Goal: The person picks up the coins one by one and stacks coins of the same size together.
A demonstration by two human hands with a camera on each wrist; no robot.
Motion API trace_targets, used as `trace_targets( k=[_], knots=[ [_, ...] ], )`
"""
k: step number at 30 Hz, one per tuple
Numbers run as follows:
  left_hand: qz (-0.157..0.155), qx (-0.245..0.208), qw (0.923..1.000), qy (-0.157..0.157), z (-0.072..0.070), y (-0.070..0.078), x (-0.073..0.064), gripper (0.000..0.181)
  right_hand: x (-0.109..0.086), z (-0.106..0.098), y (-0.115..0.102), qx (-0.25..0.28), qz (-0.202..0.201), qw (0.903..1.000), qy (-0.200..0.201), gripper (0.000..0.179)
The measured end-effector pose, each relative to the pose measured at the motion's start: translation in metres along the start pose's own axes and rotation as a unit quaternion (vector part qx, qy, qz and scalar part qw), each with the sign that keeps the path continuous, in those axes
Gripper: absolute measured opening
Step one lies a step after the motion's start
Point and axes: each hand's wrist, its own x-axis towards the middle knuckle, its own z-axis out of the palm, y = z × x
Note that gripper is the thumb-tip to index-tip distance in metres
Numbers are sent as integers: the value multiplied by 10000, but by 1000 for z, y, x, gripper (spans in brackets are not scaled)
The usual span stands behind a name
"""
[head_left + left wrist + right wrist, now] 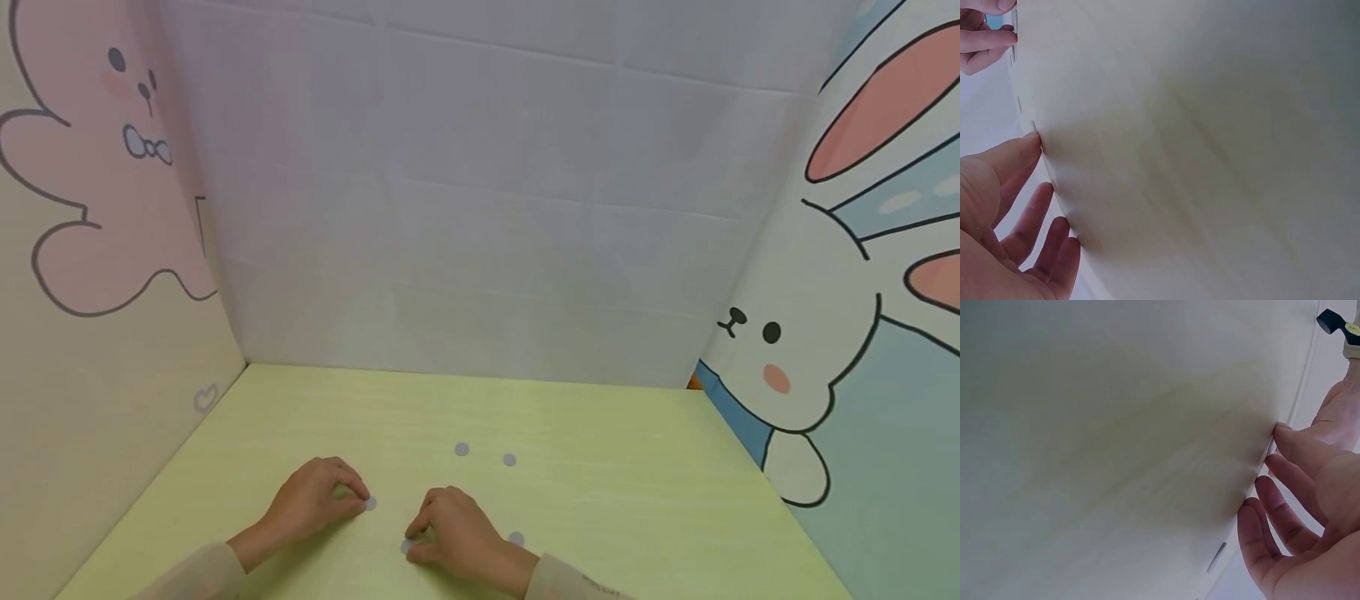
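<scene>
Small flat round grey discs lie on the pale yellow-green table. My left hand has its thumb and index fingertips on the edge of one grey disc, left of the middle. In the left wrist view that disc shows as a thin sliver beyond the fingertips. Nearer the front, my right hand pinches a second grey disc between thumb and index finger, low against the tabletop. The remaining fingers of both hands rest on or close over the surface.
Two grey discs, one on the left and one on the right, lie farther back. Another disc lies beside the right wrist. A white back panel and printed side panels with a bear and a rabbit enclose the table.
</scene>
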Motion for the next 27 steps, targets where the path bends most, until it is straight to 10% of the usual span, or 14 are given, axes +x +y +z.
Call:
trace_targets(
  k=[27],
  knots=[
    [3,-28,10000,-28,0,0,0,14,4,4,3,74,-270,9995,124,6]
  ],
)
